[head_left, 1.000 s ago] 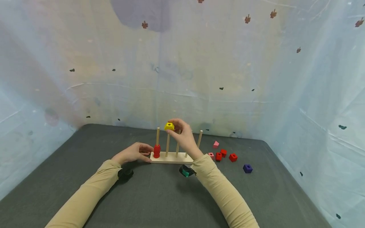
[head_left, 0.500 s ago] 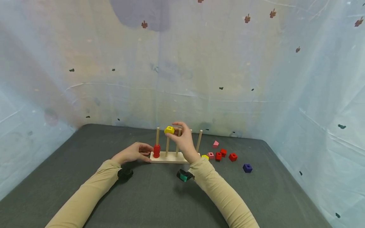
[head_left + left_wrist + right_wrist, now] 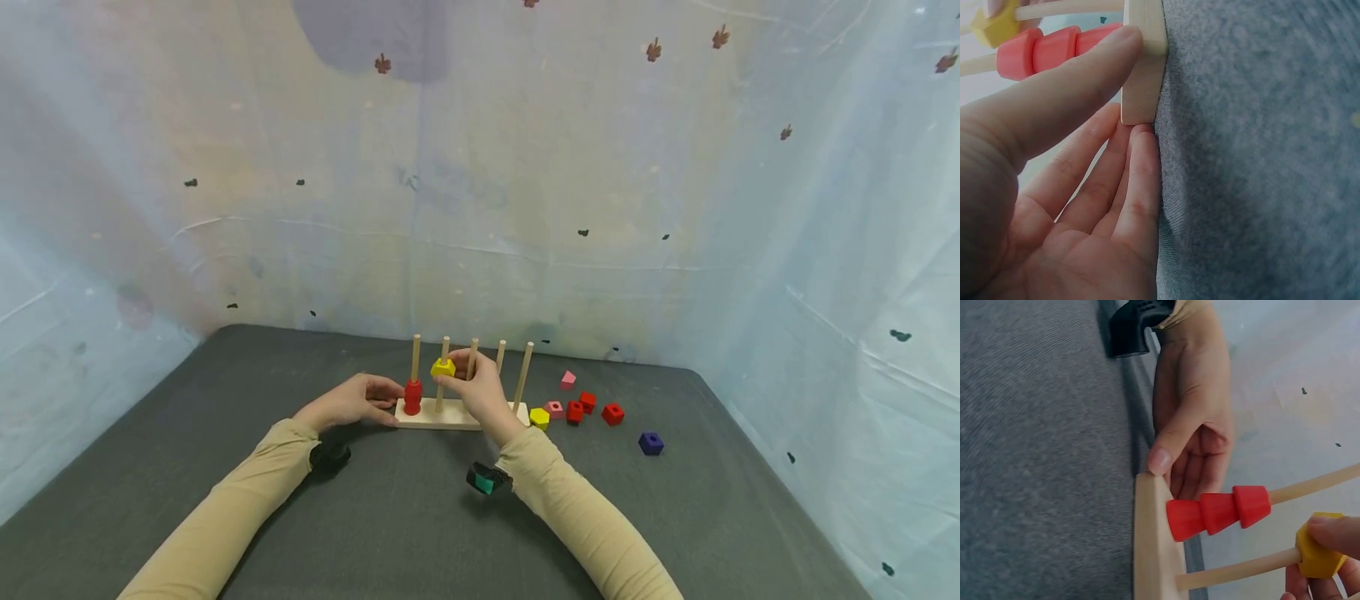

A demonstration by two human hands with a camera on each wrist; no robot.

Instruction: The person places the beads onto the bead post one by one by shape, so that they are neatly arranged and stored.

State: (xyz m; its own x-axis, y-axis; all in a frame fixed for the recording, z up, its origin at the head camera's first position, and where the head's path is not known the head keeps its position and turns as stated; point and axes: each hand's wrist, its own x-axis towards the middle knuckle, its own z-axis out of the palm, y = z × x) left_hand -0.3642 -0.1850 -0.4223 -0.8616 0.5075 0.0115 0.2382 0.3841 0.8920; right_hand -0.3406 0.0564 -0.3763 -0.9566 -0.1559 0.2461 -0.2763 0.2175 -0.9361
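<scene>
Five wooden pegs point(image 3: 522, 375) in play in the head view, on a rack point(image 3: 427, 422) roughly midway between the table's point(image 3: 375, 517) left and right edges, and the stacking looks to be at an early stage: red pieces point(image 3: 412, 398) at the foot of the leftmost peg, a yellow block point(image 3: 442, 368) threaded partway down the second, the right hand's point(image 3: 486, 396) grip closed on it, and nothing on what shows of the other three. Left over, by the look of it: another yellow block point(image 3: 539, 418) just beside the rack's right end, pink blocks point(image 3: 554, 409) and red blocks point(image 3: 612, 414) past that, and a purple block point(image 3: 651, 443) closest to the table's right edge. Over to the left wrist view: the left hand point(image 3: 351, 403) holds the rack's end between thumb and fingertips, the reds stacked just above. Right wrist view: three reds, seated, bare peg above; the yellow block, pinched, well clear of the base. No brand, label or writing can be read in any view.
</scene>
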